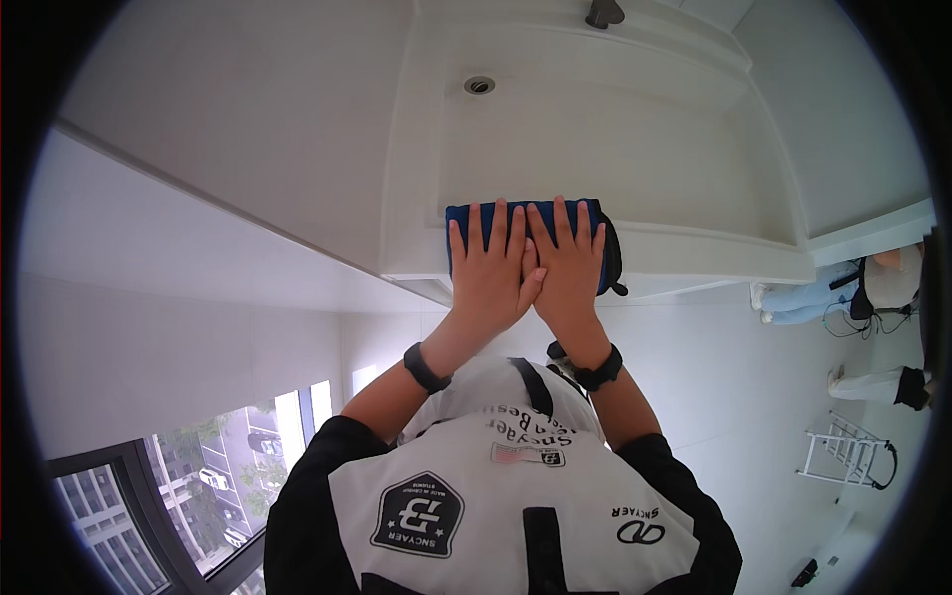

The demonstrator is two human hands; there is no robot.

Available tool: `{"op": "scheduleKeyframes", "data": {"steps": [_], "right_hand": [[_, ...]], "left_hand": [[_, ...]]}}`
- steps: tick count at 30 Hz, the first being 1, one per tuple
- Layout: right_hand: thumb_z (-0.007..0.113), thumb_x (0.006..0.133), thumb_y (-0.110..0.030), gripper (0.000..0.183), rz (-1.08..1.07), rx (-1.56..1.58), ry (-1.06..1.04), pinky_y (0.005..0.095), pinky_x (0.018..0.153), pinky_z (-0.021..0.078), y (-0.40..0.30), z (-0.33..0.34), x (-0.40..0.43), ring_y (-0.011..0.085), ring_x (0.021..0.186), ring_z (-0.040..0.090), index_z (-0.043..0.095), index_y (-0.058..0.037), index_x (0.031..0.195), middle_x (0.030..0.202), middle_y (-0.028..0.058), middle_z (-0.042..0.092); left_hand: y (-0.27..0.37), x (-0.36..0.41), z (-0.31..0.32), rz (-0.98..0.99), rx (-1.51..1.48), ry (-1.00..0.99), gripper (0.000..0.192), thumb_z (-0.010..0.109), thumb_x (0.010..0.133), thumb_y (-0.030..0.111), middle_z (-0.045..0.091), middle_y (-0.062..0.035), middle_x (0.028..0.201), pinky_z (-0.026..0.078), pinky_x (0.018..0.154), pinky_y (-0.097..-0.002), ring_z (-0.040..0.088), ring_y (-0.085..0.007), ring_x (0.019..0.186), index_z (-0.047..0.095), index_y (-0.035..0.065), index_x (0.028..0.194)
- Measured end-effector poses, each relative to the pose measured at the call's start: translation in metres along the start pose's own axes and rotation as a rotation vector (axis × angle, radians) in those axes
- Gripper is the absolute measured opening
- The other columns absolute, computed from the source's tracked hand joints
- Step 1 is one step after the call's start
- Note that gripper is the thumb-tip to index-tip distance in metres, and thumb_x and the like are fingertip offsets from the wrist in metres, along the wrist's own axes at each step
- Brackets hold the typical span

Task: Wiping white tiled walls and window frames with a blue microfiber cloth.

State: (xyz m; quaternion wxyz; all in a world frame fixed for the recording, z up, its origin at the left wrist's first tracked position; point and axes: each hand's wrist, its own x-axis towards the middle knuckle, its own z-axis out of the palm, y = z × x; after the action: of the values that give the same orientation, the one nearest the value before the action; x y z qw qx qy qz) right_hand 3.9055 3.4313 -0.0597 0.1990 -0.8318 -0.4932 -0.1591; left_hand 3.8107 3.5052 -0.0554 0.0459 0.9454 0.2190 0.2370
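A blue fabric pouch with black edging (611,249) lies on the near rim of a white basin (692,256), with a small dark tab at its lower right corner. My left hand (487,279) rests palm down on the left part of the pouch, fingers spread. Beside it, my right hand (569,268) lies flat over the right part, fingers also spread. The thumbs meet or overlap between the hands. Most of the pouch's near side is hidden beneath the palms.
A round metal drain (480,85) sits in the basin floor, and a dark faucet (604,13) is beyond the far rim. Walls flank the basin. Windows (216,476) are at lower left. Two people (811,294) and a metal stepladder (848,450) are off to the right.
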Motion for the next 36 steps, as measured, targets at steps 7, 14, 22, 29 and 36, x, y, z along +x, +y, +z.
{"op": "scheduleKeyframes", "data": {"steps": [7,14,22,29,36], "right_hand": [[0.051,0.083,-0.030,0.040,0.085,-0.105,0.095,0.0566,0.097,0.0249,0.126,-0.057,-0.020,0.0426,0.121,0.036,0.055,-0.0149,0.119,0.130,0.0195,0.043],[0.051,0.083,-0.025,0.033,-0.029,-0.043,0.169,0.0434,0.092,0.0381,0.201,-0.062,-0.027,0.0334,0.108,0.051,0.060,-0.0091,0.111,0.113,0.0128,0.058],[0.050,0.084,-0.022,0.032,-0.066,-0.045,0.218,0.0466,0.090,0.0388,0.193,-0.053,-0.025,0.0365,0.106,0.051,0.059,-0.0066,0.109,0.112,0.0139,0.058],[0.049,0.084,-0.023,0.034,-0.158,-0.053,0.180,0.0480,0.088,0.0402,0.157,-0.038,-0.017,0.0387,0.106,0.050,0.057,-0.0046,0.111,0.114,0.0165,0.054],[0.049,0.085,-0.027,0.036,-0.237,-0.041,0.159,0.0473,0.092,0.0381,0.045,0.002,-0.005,0.0385,0.108,0.048,0.055,-0.0053,0.113,0.116,0.0173,0.052]], "left_hand": [[0.124,0.050,0.030,0.060,-0.086,0.021,0.061,0.037,0.086,0.044,0.038,-0.0264,0.128,0.022,0.097,-0.0577,0.033,-0.0454,0.118,0.042,-0.0034,0.125],[0.178,0.069,0.069,0.089,-0.070,0.039,0.063,0.038,0.086,0.048,0.041,-0.0269,0.124,0.026,0.095,-0.0551,0.036,-0.0443,0.115,0.044,-0.0028,0.123],[0.169,0.061,0.067,0.075,-0.122,0.131,0.054,0.039,0.087,0.044,0.043,-0.0213,0.125,0.025,0.097,-0.0527,0.037,-0.0418,0.115,0.047,0.0033,0.121],[0.142,0.040,0.056,-0.061,-0.064,0.226,0.048,0.041,0.087,0.040,0.046,-0.0185,0.124,0.025,0.099,-0.0509,0.039,-0.0406,0.116,0.051,0.0062,0.119],[0.044,-0.007,0.020,-0.168,-0.021,0.283,0.041,0.039,0.089,0.031,0.046,-0.0157,0.127,0.024,0.101,-0.0470,0.038,-0.0363,0.119,0.052,0.0063,0.119]]}}
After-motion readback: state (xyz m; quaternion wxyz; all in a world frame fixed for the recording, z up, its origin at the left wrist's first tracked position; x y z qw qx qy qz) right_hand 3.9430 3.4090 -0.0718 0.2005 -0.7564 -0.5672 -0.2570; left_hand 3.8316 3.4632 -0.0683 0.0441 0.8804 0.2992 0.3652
